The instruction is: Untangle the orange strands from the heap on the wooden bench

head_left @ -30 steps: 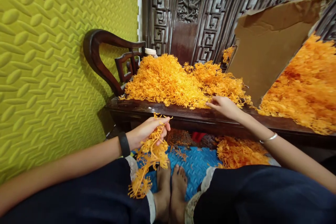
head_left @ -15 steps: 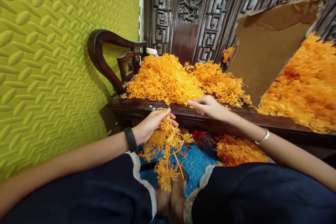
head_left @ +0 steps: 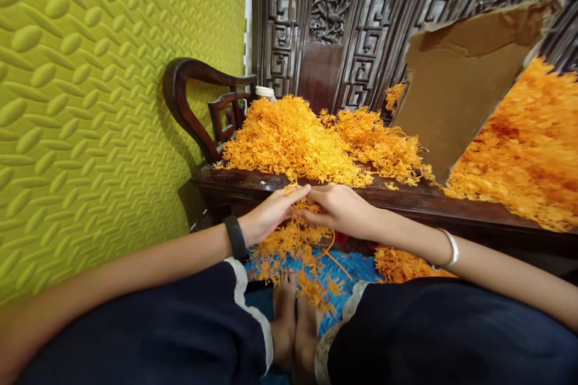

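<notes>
A dangling strand of orange plastic flower pieces hangs from my left hand, its thumb and fingers closed around the upper part. Thin orange stems trail below it, above my feet. My right hand meets the left fingertips at the top of the strand. Its fingers are bent together in a pinch, and whatever lies between them is hidden. Just beyond both hands, a heaped pile of loose orange flower pieces covers part of the dark wooden bench.
On the right, a cardboard sheet stands beside a larger orange heap. More orange pieces lie below the bench edge. A curved armrest and yellow textured wall border the left. A white-lidded container sits behind the pile.
My right hand has moved left and down from the pile's front edge to my left fingertips. The hanging strand has swung a little to the right.
</notes>
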Demonstrator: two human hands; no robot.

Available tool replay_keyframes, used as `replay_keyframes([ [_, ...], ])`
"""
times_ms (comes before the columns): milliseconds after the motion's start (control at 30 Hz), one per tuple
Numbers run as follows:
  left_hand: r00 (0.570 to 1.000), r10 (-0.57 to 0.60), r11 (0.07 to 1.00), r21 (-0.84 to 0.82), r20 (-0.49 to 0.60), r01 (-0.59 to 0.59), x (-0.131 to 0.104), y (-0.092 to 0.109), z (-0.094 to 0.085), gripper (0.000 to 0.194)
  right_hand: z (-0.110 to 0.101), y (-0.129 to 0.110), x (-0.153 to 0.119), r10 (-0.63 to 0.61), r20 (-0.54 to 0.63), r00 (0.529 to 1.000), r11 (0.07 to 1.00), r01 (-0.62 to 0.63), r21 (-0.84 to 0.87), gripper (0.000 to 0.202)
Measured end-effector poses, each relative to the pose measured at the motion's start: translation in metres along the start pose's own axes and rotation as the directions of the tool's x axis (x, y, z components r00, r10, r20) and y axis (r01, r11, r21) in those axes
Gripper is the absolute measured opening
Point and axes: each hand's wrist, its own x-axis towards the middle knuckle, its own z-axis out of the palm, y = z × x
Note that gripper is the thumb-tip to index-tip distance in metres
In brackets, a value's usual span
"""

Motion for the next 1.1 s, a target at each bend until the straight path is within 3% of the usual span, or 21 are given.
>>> replay_keyframes([
  [133,0.977,-0.053,0.996,0.075,0.206,0.038,-0.005,0.006,0.002,0.032,-0.013,0.005,-0.008,-0.062,0.114,0.991,0.986,0.043,0.162,0.035],
  [333,0.901,-0.215,0.942,0.322,0.377,0.091,-0.010,0.012,-0.001,0.035,-0.024,0.010,-0.019,-0.188,0.269,0.945,0.891,0.048,0.452,0.029],
  [567,0.887,-0.270,0.898,0.431,0.374,0.091,-0.014,0.013,-0.002,0.017,-0.021,0.027,-0.028,-0.220,0.470,0.855,0.771,-0.143,0.621,0.034],
  [833,0.838,-0.339,0.886,0.444,0.428,0.132,-0.017,0.011,0.005,0.015,-0.022,0.040,-0.032,-0.291,0.628,0.721,0.776,-0.206,0.596,0.029],
  [967,0.827,-0.347,0.879,0.461,0.441,0.123,-0.019,0.013,0.010,0.014,-0.027,0.042,-0.034,-0.308,0.660,0.685,0.792,-0.199,0.577,0.032],
  [1100,0.837,-0.345,0.880,0.457,0.425,0.131,-0.021,0.018,0.014,0.014,-0.029,0.042,-0.035,-0.297,0.653,0.697,0.780,-0.218,0.587,0.033],
])
